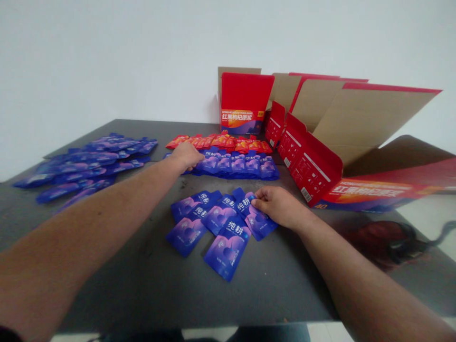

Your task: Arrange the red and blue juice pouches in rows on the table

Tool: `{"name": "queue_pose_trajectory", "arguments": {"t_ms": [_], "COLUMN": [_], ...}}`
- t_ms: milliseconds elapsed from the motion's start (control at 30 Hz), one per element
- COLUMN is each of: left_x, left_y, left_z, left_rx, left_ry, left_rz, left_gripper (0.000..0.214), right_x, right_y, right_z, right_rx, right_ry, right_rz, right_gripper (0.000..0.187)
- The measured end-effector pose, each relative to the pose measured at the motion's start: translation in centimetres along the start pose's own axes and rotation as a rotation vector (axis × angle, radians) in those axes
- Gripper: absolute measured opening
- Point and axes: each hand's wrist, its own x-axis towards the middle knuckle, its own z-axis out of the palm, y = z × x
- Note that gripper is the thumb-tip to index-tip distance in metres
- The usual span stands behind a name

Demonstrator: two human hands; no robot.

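Note:
My left hand (185,157) rests at the left end of a row of blue foil sachets (237,166), its fingers curled down and partly hidden. My right hand (280,206) lies on a blue spouted sachet (258,217), with the thumb and fingers pressed around its upper part. That sachet overlaps a loose group of similar blue sachets (210,223) on the dark grey table (142,285). Behind the blue row lies a row of red and orange sachets (221,142).
A large heap of blue sachets (85,164) lies at the table's left. Red printed cartons (309,161) with their flaps open stand at the right and back, with a smaller red carton (244,104) behind the sachets. A dark cable and object (388,242) sit beyond the right edge.

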Motion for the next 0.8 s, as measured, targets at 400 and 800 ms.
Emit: {"name": "queue_pose_trajectory", "arguments": {"t_ms": [400,800], "left_x": [-11.7,-10.1], "left_y": [3.3,0.9], "left_z": [0.9,-1.7], "left_rx": [-0.381,-0.475], "left_ry": [-0.262,-0.030], "left_rz": [0.180,0.132], "left_gripper": [0.022,0.023], "right_x": [-0.5,-0.4], "right_y": [-0.1,-0.4], "right_z": [1.5,2.3], "right_rx": [0.554,0.720], "right_ry": [0.189,0.257], "right_rz": [-0.107,-0.098], "right_gripper": [0.027,0.040]}}
